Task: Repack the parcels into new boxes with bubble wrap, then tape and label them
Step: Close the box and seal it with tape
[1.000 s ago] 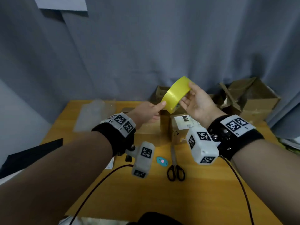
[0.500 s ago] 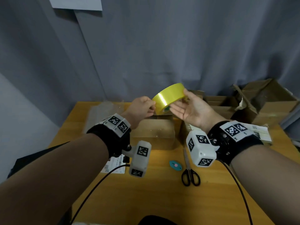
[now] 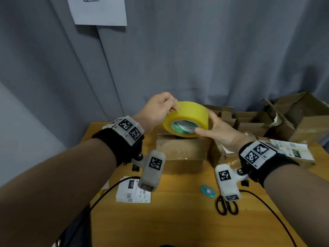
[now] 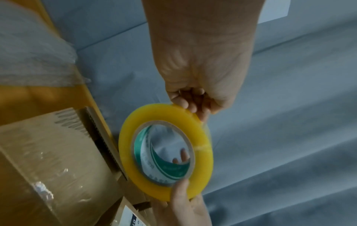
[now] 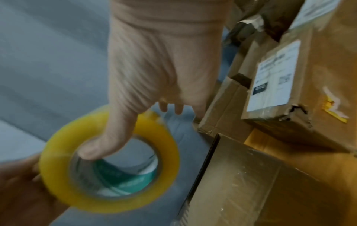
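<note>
At frame centre, tape roll point(image 3: 186, 118) is gripped by right hand point(image 3: 219, 132); left hand point(image 3: 158, 109) fingertips pinch its rim; the loose end is best lifted slowly.

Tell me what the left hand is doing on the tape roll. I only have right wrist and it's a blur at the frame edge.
Observer: On left wrist view, the left hand has its fingertips curled onto the outer rim of the tape roll, as if picking for the end. I see no strip pulled free.
Operator: Anything to cut with nearby?
Observer: Head view shows black scissors lying on the table, with a teal cutter just beside them.
Operator: Label ready?
Observer: A white label sheet lies flat on the table under the left wrist, not stuck on any box.
</note>
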`<action>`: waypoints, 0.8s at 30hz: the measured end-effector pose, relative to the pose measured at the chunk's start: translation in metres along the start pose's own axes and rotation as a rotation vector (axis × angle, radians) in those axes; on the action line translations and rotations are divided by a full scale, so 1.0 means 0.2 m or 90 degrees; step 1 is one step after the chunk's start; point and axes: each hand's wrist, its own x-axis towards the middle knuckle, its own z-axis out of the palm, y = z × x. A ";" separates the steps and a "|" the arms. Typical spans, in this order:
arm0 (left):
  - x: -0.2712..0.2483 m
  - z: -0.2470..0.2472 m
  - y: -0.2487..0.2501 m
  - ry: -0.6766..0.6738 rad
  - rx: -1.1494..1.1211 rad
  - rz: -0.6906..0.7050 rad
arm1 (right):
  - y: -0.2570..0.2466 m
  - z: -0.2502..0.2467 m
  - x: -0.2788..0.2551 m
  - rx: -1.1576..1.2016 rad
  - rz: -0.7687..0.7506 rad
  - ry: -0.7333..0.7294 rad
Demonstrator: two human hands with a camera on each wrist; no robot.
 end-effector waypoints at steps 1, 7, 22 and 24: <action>0.00 0.01 -0.02 0.010 -0.024 -0.018 | -0.02 0.01 0.00 -0.040 -0.023 0.012; 0.04 0.01 -0.18 0.029 -0.062 -0.195 | -0.21 0.01 0.05 -0.421 -0.114 0.046; 0.03 0.09 -0.66 -0.106 0.069 -0.299 | -0.08 0.27 0.31 -1.001 -0.097 -0.092; 0.04 0.08 -0.69 -0.111 0.055 -0.318 | -0.07 0.29 0.35 -1.000 -0.096 -0.109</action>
